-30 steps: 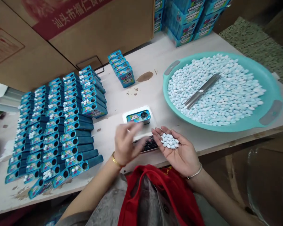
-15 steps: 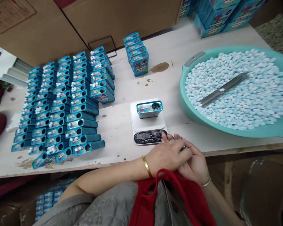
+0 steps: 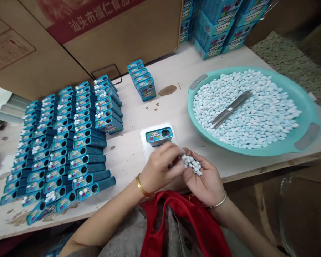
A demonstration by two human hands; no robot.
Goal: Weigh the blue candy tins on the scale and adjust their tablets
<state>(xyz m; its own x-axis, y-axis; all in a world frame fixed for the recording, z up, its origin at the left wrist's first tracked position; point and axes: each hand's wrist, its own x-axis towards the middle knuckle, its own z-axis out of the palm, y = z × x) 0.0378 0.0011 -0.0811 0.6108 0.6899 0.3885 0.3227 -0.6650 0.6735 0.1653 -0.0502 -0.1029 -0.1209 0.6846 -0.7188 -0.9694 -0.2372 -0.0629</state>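
Observation:
My right hand [image 3: 204,182] is turned palm up and cupped around a small heap of pale blue candies [image 3: 193,165]. Over its fingertips, my left hand [image 3: 163,166] pinches what looks like one candy, slightly blurred by motion. Just beyond the left hand, a blue candy tin [image 3: 158,135] stands upright on a white kitchen scale [image 3: 146,148], its round opening facing up. The left hand hides the scale's display. To the right, a turquoise basin [image 3: 200,134] holds a mass of the same candies, with a metal scoop [image 3: 231,109] lying on top.
Rows of blue tins [image 3: 61,142] fill the left of the table, several with candies on their lids. A short row of tins [image 3: 147,89] stands behind the scale. Cardboard boxes [image 3: 117,39] line the back, and packed tins [image 3: 214,32] are stacked at the far right corner.
My hands, clasped together before, have come apart. The right has turned up, showing candies in its palm, while the left has moved to its fingertips. The camera view has shifted.

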